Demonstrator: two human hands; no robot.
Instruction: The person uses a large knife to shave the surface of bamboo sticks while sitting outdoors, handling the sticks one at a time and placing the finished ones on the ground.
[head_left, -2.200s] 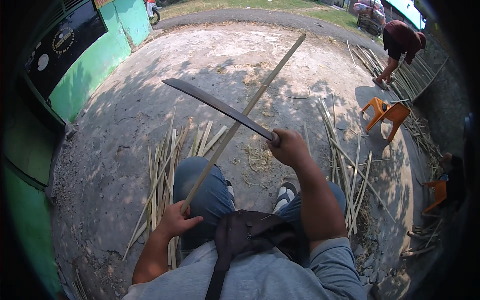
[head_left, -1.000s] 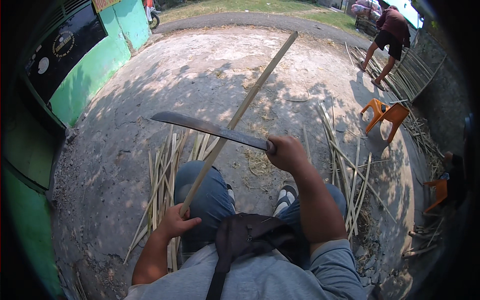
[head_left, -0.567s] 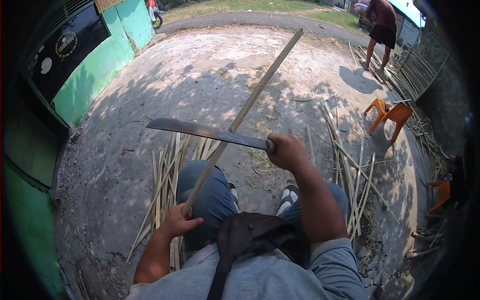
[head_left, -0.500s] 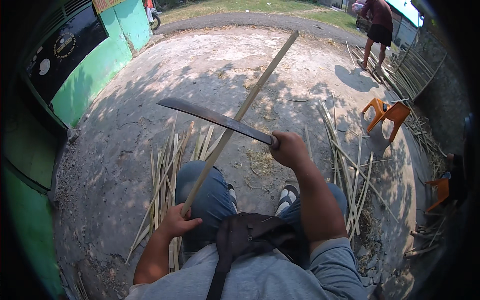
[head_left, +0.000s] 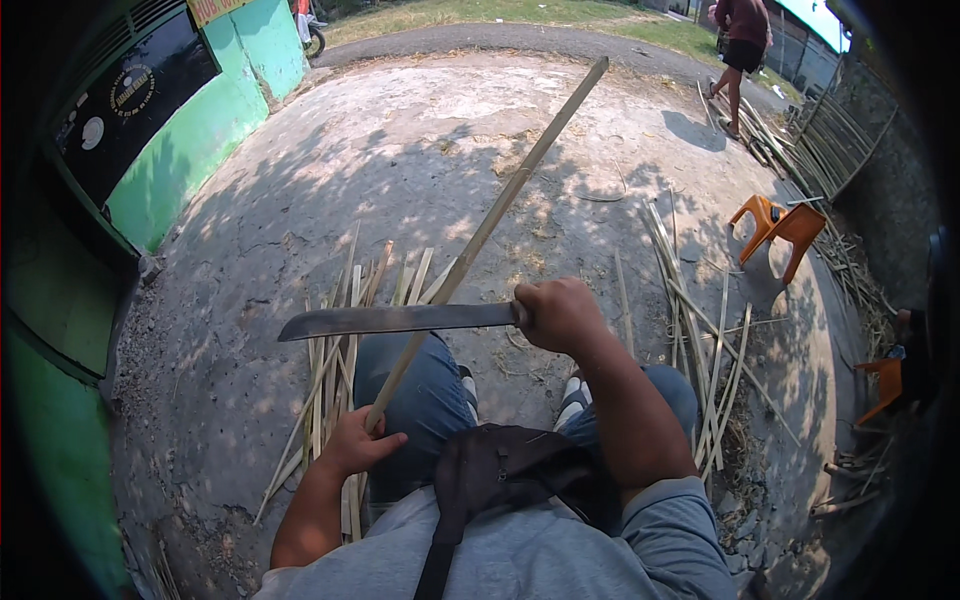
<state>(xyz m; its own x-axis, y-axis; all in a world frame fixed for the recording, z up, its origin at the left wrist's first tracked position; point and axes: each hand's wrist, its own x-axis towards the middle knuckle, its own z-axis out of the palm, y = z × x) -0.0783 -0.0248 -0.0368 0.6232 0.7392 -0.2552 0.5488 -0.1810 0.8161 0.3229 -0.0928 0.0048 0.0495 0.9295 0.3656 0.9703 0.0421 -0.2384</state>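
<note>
My left hand (head_left: 360,445), beside my left knee, is closed round the lower end of a long bamboo strip (head_left: 510,190). The strip slants up and away to the right, its far end raised. In my right hand (head_left: 562,318) is the handle of a machete (head_left: 400,319), gripped in a fist. Its long dark blade points left and crosses over the strip just beyond my left knee. Whether the edge touches the strip I cannot tell.
Split bamboo strips (head_left: 330,370) lie by my left leg, and more strips (head_left: 700,350) lie to my right. An orange plastic stool (head_left: 785,235) stands farther right. A person (head_left: 742,60) walks near a bamboo pile at the back right. A green wall (head_left: 165,180) bounds the left.
My right hand has drawn the machete nearer along the strip, and its blade is now almost level. My left hand stays put. The person at the back has stepped left.
</note>
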